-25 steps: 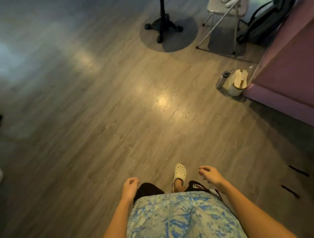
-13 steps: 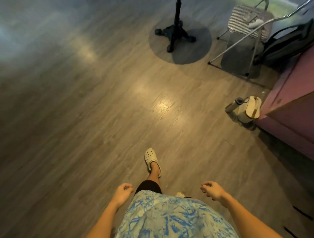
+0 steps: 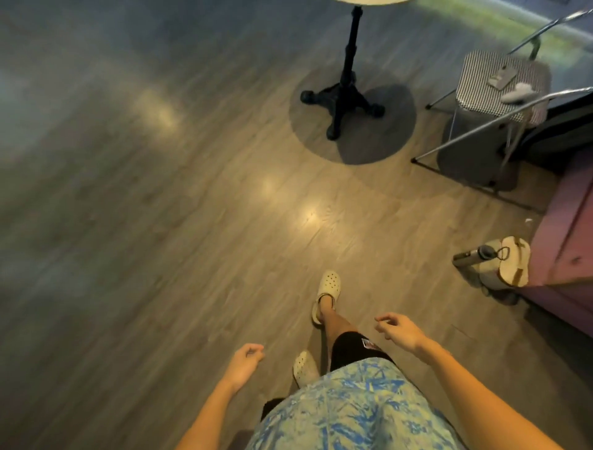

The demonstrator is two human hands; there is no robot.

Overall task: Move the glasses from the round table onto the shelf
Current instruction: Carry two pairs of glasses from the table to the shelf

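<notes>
The round table (image 3: 369,2) shows only as a pale sliver of its top at the upper edge, on a black pedestal leg with a spread foot (image 3: 341,102). No glasses and no shelf are in view. My left hand (image 3: 242,361) hangs low at the left with its fingers loosely curled and nothing in it. At the right, my right hand (image 3: 401,330) is held out with fingers slightly apart, also holding nothing. Both hands are over the wooden floor, well short of the table.
A folding chair with a striped seat (image 3: 500,83) stands right of the table, small items lying on it. A pink cabinet (image 3: 571,237) lines the right edge, with a bottle (image 3: 475,255) and a beige bag (image 3: 513,261) on the floor beside it. Bare wooden floor stretches left.
The view has moved forward and tilted up: the table leg, chair and cabinet are closer and the tabletop's edge has appeared. My feet have stepped; both hands stay free of any object.
</notes>
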